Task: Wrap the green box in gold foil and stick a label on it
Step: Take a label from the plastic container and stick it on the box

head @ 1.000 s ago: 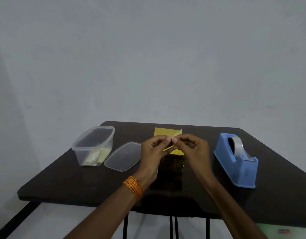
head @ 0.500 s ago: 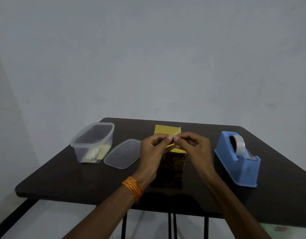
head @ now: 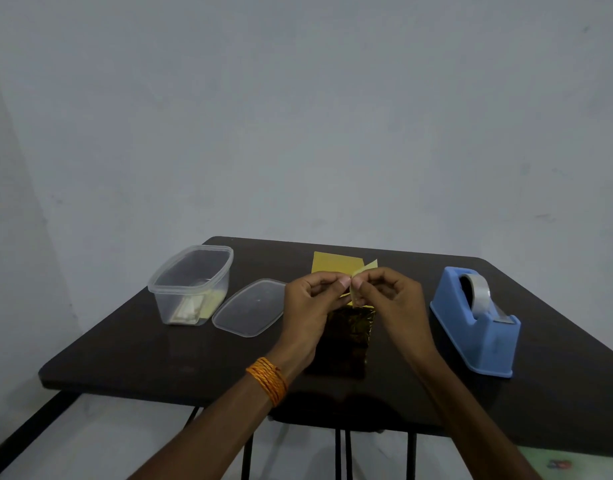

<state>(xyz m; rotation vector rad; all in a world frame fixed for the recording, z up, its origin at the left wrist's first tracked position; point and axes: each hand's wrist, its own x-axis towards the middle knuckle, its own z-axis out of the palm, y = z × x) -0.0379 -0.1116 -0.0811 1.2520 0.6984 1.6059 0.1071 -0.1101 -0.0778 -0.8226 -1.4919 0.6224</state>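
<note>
Noting wrapping looks finished: the gold-foil box (head: 350, 336) sits on the table (head: 152, 358), centre front. Left hand (head: 312, 301) and right hand (head: 390, 299) both pinch a yellow label (head: 353, 295) just above it, apparently peeling its backing. I judge sticking not yet done.
</note>
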